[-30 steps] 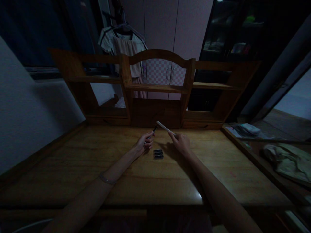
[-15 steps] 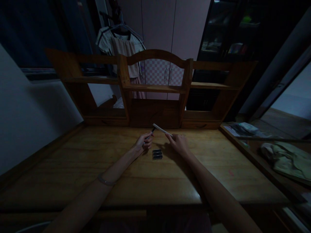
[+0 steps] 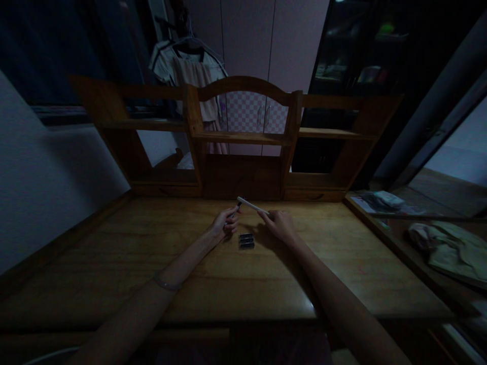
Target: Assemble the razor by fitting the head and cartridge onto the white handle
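My left hand (image 3: 225, 223) is closed round a thin dark-tipped stick (image 3: 233, 213), which tilts up to the right. In my right hand (image 3: 280, 223) is a slim white stick (image 3: 253, 206), pointing up to the left. The far end of the white stick meets or nearly meets the tip of the dark-tipped one; contact is too small to tell. Between and below my hands, a small clear pack with dark bars (image 3: 246, 241) lies on the wooden desk (image 3: 228, 294).
A wooden shelf unit (image 3: 243, 138) stands along the desk's back edge. To the right, a lower surface holds a pale cloth bag (image 3: 456, 251) and a white packet (image 3: 388, 198). Clothes (image 3: 194, 71) hang behind the shelf.
The far end of the white stick has dipped slightly and shifted a little left. Both hands keep their hold and have hardly moved.
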### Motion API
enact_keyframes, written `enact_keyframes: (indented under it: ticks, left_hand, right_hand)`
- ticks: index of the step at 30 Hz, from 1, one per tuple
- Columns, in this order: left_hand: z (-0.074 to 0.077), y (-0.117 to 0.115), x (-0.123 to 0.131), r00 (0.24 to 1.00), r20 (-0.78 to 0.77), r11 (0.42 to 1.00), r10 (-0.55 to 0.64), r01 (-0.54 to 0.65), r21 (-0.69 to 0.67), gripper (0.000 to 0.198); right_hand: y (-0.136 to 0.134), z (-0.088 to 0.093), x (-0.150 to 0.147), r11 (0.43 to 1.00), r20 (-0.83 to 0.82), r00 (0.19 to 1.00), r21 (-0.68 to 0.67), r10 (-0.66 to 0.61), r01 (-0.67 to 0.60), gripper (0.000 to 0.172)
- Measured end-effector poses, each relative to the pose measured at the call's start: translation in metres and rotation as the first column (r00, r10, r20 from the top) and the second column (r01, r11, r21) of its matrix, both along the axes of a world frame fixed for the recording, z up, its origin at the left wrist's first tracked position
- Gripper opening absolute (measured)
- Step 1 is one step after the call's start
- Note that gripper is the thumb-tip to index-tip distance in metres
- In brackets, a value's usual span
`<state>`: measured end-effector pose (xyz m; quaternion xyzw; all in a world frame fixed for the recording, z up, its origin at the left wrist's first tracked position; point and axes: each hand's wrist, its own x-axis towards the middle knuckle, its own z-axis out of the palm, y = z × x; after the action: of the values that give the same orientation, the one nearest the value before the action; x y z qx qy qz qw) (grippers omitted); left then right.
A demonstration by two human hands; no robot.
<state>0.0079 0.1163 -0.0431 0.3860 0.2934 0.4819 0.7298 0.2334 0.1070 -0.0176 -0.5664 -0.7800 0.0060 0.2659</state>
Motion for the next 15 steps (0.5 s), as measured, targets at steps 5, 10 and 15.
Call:
enact_keyframes:
  ticks: [5, 10, 15]
  left_hand:
    - [0.0001, 0.0009, -0.0001, 1.0, -0.002, 1.0, -0.003, 0.003, -0.011, 0.02]
    - [-0.0006, 0.001, 0.0002, 1.0, 0.004, 1.0, 0.003, -0.003, -0.01, 0.019]
    - [-0.0011, 0.0011, 0.0004, 1.0, -0.005, 1.0, 0.02, -0.02, -0.009, 0.019]
  right_hand:
    - [-0.0004, 0.0006, -0.0011, 0.996, -0.036, 0.995, -0.005, -0.094, 0.094, 0.071]
    - [-0.0012, 0.0036, -0.0007, 0.998, -0.044, 0.997, -0.022, -0.059, 0.058, 0.07]
    - [-0.0024, 0.0011, -0.0033, 0.999, -0.054, 0.998, -0.041, 0.029, -0.031, 0.069]
